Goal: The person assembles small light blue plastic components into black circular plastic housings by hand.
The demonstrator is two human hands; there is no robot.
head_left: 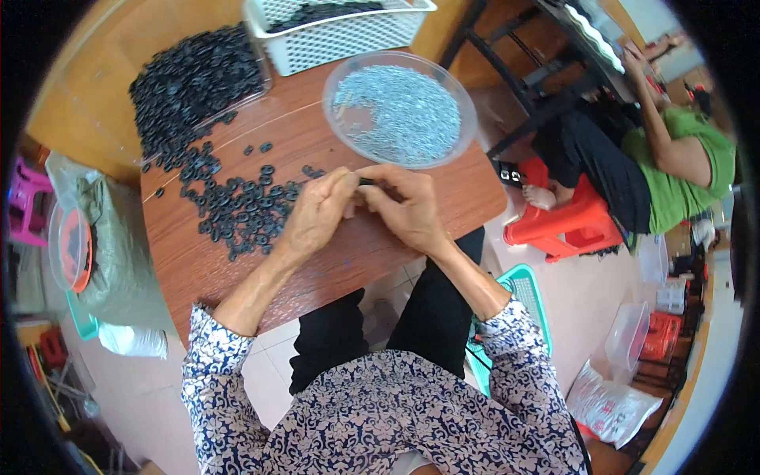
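Note:
Over the front part of the wooden table [332, 281], my two hands meet with fingertips together. My left hand [317, 214] is closed, thumb and fingers pinching at a small black part [366, 181]. From the other side my right hand [408, 207] grips the same part; most of it is hidden by the fingers. Left of my left hand lie loose black oval ring-like pieces [245, 210], spread toward a large heap of black pieces [198, 75]. Just beyond my right hand stands a round clear bowl [469, 119] holding many thin silvery metal pins [419, 111].
A white perforated basket [344, 43] with black pieces stands at the back. At the right, a person in green [685, 158] sits by a red stool [566, 226]. A teal basket [526, 289] is on the floor, and a greenish sack [119, 245] stands left of the table.

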